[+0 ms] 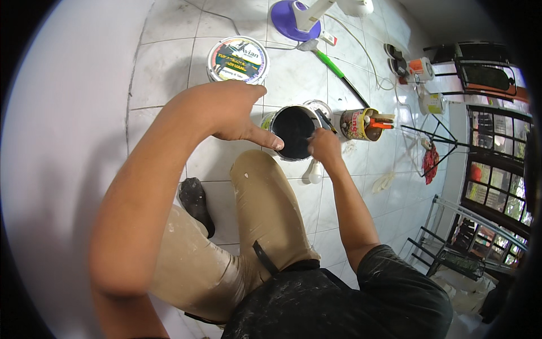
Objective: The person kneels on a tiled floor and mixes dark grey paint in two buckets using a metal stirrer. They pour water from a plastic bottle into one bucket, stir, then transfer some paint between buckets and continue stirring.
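A round can (294, 131) with a dark inside stands on the tiles in front of my knees. My left hand (240, 113) is spread at its left side, the thumb reaching over the near-left rim. I cannot tell whether the thumb presses on it. At the right rim my right hand (326, 148) is closed and slightly blurred; whatever it grips is hidden. A white light bulb (315, 172) lies just below that hand. Behind it, a black tool (327, 121) rests beside a pale round lid (319, 106).
Beyond my left hand stands a lidded paint bucket (238, 59). A yellow-red tin (354, 125) holds orange-handled tools. A green-and-black long-handled scraper (339, 70) lies near a purple-based stand (291, 22) and its cable. Folding chairs (485, 76) stand at the right.
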Motion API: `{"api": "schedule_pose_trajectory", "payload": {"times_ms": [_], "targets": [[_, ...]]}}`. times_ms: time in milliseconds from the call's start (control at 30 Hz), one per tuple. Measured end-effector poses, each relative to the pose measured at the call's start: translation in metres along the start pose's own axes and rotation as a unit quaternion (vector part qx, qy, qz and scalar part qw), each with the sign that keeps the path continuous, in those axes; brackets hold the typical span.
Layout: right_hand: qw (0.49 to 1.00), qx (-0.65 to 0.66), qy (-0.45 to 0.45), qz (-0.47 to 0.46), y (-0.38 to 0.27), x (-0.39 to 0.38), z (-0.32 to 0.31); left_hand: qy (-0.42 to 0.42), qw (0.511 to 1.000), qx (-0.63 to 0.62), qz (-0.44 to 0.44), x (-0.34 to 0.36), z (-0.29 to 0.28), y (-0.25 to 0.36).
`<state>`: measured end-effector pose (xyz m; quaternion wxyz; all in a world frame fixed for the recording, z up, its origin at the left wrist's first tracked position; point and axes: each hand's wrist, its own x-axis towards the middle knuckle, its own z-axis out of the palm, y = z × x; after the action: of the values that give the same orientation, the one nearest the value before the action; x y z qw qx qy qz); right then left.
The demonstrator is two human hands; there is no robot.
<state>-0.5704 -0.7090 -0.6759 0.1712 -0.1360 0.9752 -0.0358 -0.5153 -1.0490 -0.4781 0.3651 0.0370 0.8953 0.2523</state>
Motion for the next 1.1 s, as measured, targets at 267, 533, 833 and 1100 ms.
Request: {"api": "schedule_pose_trajectory", "payload": {"times_ms": [267, 533, 833, 1100], "targets": [[1.0, 0.017, -0.001, 0.011, -0.005, 0.006, 0.014, -0.007, 0.999, -0.03, -0.017, 0.001, -0.001, 0.001], [0.996, 0.041, -0.078, -0.014, -0.003, 0.009, 0.009, 0.002, 0.999, -0.045, -0.009, 0.003, 0.001, -0.002], [0.994, -0.035, -0.048, -0.089, 0.02, 0.025, 0.029, 0.027, 0.999, -0.035, 0.003, 0.009, 0.003, -0.003], [0.996, 0.02, -0.075, -0.048, -0.016, 0.029, 0.0, 0.01, 0.999, -0.021, -0.023, 0.004, -0.003, -0.004]]}}
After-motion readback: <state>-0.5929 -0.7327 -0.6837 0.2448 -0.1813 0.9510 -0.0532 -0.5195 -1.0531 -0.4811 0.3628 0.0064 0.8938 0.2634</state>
